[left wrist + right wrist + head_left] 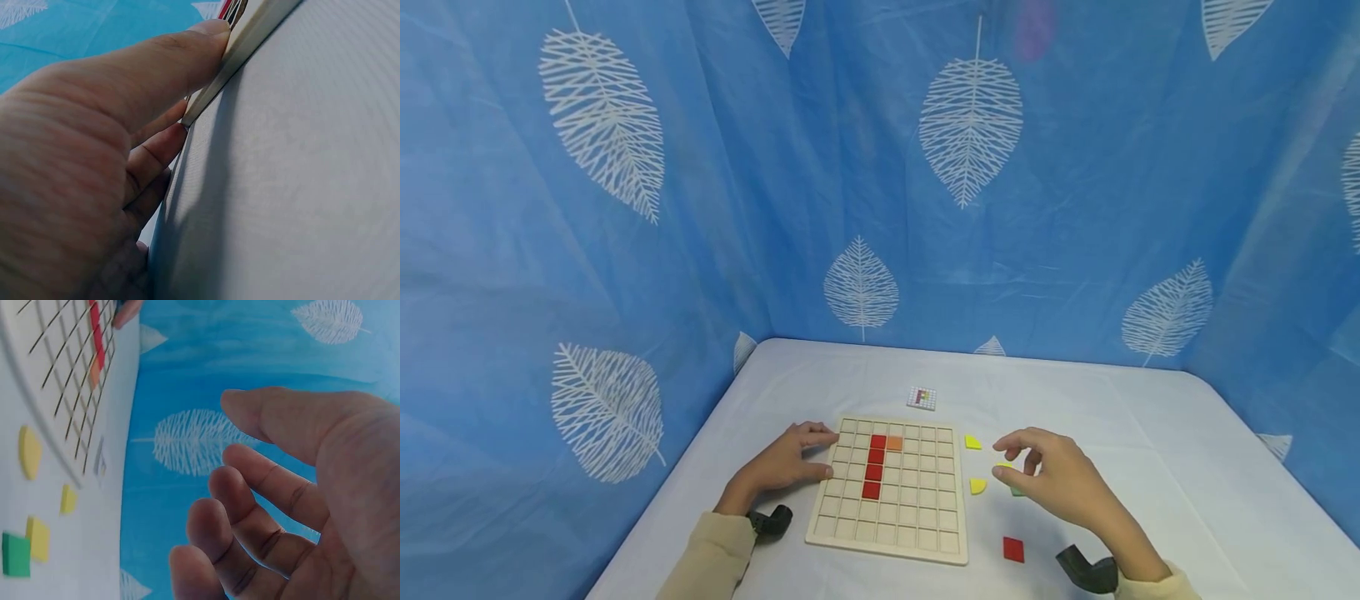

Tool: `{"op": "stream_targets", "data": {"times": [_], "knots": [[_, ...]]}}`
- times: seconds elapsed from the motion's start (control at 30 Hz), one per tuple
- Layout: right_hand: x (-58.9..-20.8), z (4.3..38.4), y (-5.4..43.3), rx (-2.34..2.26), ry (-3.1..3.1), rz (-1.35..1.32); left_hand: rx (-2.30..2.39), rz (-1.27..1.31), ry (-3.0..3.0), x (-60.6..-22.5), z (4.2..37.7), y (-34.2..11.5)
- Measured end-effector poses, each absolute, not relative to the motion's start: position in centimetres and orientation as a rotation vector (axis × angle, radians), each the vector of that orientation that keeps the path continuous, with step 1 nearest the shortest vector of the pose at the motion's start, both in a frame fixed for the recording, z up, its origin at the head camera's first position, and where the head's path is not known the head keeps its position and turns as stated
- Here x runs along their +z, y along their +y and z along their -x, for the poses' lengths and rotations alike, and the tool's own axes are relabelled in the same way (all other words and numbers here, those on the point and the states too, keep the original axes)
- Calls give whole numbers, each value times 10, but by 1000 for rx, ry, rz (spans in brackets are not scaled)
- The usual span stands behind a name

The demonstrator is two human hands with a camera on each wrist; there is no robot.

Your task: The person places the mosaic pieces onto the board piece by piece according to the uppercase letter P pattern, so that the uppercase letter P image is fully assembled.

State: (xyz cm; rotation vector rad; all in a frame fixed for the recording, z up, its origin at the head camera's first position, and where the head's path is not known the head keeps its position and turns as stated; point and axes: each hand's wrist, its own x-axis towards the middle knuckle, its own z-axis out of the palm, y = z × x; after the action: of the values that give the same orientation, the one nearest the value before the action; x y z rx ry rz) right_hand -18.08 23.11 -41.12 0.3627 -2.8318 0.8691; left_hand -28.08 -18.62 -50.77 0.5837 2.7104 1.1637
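My left hand rests at the left side of a wooden grid board; in the left wrist view its thumb and fingertips touch the board's edge. Several red square tiles form a column in the grid, with an orange tile beside the top one. To the right of the board hovers my right hand, fingers loosely bent, nothing between them. Beneath its fingertips a yellow piece and a green piece are partly hidden; the right wrist view shows this green piece as a square.
Two yellow rounded-corner pieces lie along the board's right edge. A loose red tile is nearer the front. Behind the board lies a small pattern card with a coloured grid. Blue curtains with white leaves surround the white table.
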Motion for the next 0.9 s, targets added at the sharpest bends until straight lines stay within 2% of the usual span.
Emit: {"op": "stream_targets", "data": {"times": [0.23, 0.57, 0.9], "knots": [[-419, 176, 243, 901, -2897, -271, 1179, -584, 2711, -509, 282, -186], [-438, 170, 262, 986, -3059, -290, 1172, -597, 2708, -509, 281, -187], [-456, 177, 275, 1118, -3128, -488, 1177, -591, 2705, -509, 283, -187]]}}
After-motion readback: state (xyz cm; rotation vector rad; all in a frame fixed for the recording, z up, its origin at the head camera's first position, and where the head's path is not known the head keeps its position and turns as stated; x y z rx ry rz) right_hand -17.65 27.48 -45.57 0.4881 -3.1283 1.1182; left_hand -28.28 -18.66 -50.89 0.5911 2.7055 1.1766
